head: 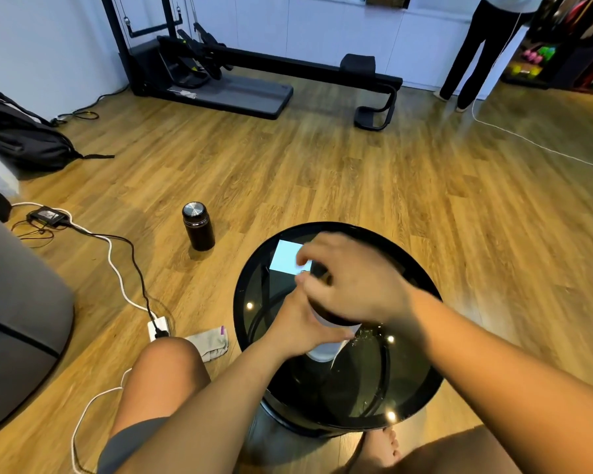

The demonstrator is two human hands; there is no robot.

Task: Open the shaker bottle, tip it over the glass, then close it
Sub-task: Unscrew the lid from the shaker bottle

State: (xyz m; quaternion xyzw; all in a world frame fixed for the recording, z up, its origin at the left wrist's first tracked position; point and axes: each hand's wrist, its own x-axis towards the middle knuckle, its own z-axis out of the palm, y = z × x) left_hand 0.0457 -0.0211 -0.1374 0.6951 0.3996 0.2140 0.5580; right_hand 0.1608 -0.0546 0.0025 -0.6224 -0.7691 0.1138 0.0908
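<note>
Both forearms (493, 364) are bare to the frame's edge, as are the left hand (298, 331) and right hand (353, 282). Dark grey shorts (131, 443) cover the thigh at seven o'clock, knee (165, 367) bare. A bare foot (380, 446) shows near five o'clock.

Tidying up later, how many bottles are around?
2: the shaker bottle on the table; a dark bottle standing on the floor left of it. Others may be hidden.
</note>
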